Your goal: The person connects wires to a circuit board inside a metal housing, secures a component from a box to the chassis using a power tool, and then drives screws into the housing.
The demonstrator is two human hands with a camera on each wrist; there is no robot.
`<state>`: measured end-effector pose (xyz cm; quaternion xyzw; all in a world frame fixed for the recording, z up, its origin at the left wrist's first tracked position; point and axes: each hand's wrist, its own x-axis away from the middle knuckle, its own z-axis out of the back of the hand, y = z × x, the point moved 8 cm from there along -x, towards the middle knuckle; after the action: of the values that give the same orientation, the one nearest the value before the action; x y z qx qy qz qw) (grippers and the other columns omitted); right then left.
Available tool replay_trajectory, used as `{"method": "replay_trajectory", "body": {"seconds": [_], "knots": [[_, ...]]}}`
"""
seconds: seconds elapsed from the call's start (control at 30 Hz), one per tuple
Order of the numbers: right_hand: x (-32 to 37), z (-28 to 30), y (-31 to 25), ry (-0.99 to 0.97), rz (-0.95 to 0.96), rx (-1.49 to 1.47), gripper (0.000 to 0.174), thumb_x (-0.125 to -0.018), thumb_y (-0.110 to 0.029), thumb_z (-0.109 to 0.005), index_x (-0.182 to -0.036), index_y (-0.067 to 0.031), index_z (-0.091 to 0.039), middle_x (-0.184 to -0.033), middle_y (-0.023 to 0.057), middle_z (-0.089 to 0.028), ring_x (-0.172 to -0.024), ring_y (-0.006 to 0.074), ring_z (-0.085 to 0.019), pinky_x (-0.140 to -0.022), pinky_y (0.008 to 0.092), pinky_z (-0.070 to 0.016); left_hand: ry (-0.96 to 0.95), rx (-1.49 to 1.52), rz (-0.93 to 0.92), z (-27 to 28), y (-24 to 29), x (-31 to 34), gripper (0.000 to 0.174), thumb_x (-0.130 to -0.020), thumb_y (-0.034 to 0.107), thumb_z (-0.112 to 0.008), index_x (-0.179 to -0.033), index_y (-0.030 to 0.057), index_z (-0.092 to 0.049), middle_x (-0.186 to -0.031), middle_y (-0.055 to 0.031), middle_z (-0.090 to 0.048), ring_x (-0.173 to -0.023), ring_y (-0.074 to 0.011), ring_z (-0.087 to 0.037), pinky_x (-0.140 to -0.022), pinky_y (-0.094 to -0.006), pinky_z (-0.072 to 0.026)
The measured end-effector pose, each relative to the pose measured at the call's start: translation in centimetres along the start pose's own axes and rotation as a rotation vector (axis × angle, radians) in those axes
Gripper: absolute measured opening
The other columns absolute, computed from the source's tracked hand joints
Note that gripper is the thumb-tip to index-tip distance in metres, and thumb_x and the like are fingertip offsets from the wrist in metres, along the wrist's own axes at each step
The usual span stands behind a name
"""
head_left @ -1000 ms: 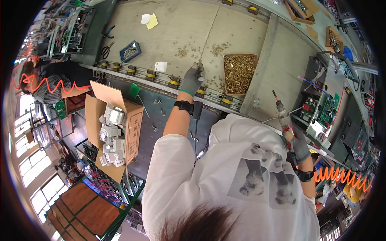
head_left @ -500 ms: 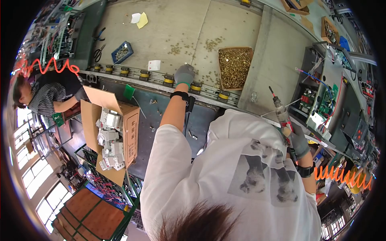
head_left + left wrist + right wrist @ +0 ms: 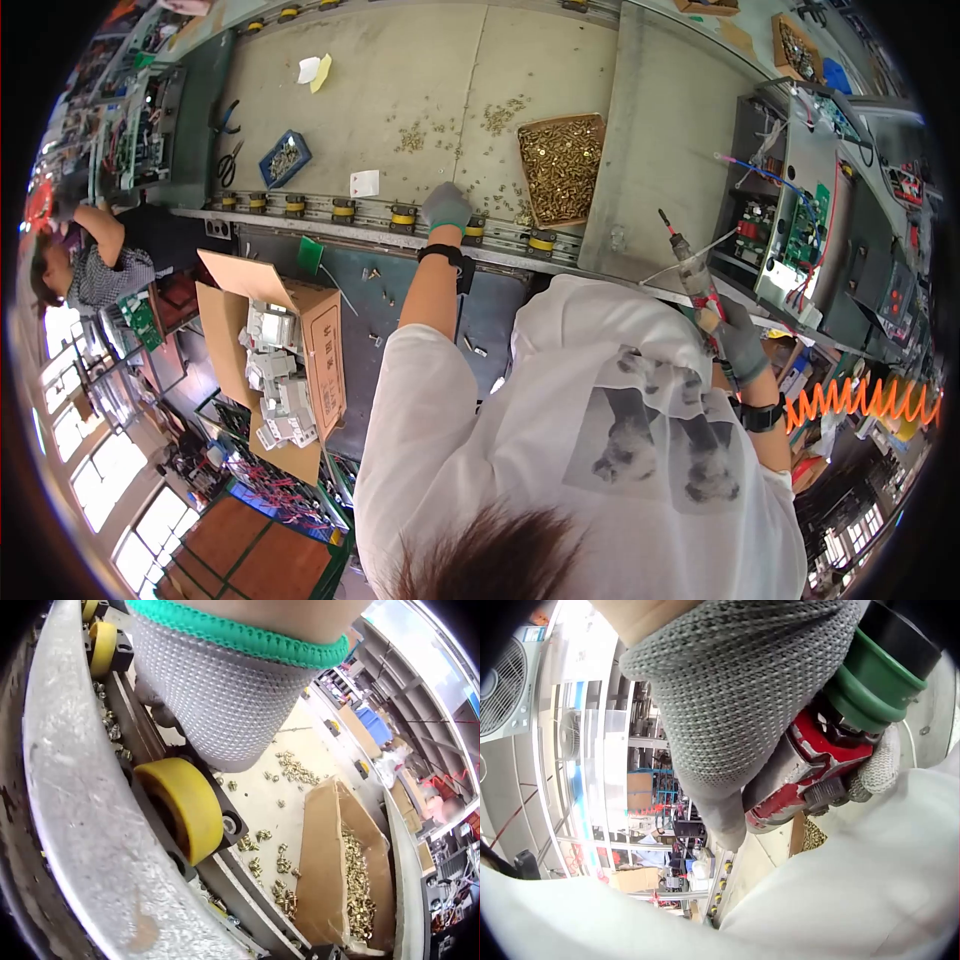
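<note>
Power screwdriver [image 3: 692, 268]: gripped in your right hand [image 3: 740, 345], at the workbench's [image 3: 655, 140] edge. Your left hand [image 3: 446, 207] is near loose screws [image 3: 285, 898]; grip cannot be told. Screw pickup seems in hand, needing a sure pinch next.

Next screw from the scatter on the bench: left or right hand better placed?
Left, most likely. The left hand is close to the scattered screws, though its fingers are mostly hidden; the right hand is farther off and grips the power screwdriver.
</note>
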<state>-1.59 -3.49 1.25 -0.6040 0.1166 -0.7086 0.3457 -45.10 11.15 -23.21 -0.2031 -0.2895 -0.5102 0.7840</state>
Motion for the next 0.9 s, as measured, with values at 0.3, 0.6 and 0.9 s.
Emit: {"method": "replay_trajectory", "body": {"seconds": [0.3, 0.6, 0.9], "knots": [[2.2, 0.7, 1.6, 0.083, -0.074, -0.012, 0.038, -0.081, -0.03, -0.069, -0.103, -0.0009, -0.06, -0.068, 0.0005, -0.054, -0.055, 0.0073, -0.05, -0.049, 0.0233, -0.0421, -0.217, 1.716, -0.306, 2.0, 5.7, 2.7, 0.02, -0.091, 0.017, -0.058, -0.101, -0.0005, -0.058, -0.092, -0.0085, -0.063, -0.077, -0.012, -0.059, -0.06, -0.0215, -0.0421], [7.1, 1.9, 3.6, 0.136, -0.034, -0.109, 0.044, -0.076, -0.034, -0.074, -0.103, -0.0018, -0.06, -0.069, -0.0012, -0.053, -0.057, 0.0067, -0.049, -0.051, 0.0225, -0.0412, -0.838, 1.715, -0.739, 7.9, 21.8, 20.8, 0.009, -0.089, 0.011, -0.058, -0.096, 0.0066, -0.054, -0.084, -0.004, -0.053, -0.068, -0.0103, -0.048, -0.057, -0.02, -0.0385], [15.5, 5.4, 6.9, 0.119, 0.028, -0.37, 0.05, -0.075, -0.032, -0.074, -0.112, -0.0014, -0.058, -0.08, 0.002, -0.057, -0.067, 0.0095, -0.05, -0.061, 0.0264, -0.0437, -1.188, 1.418, -0.742, 3.2, 31.3, 35.3, 0.037, -0.089, 0.03, -0.06, -0.105, -0.0024, -0.053, -0.082, -0.0039, -0.054, -0.059, -0.0053, -0.041, -0.049, -0.0164, -0.0318]]}}
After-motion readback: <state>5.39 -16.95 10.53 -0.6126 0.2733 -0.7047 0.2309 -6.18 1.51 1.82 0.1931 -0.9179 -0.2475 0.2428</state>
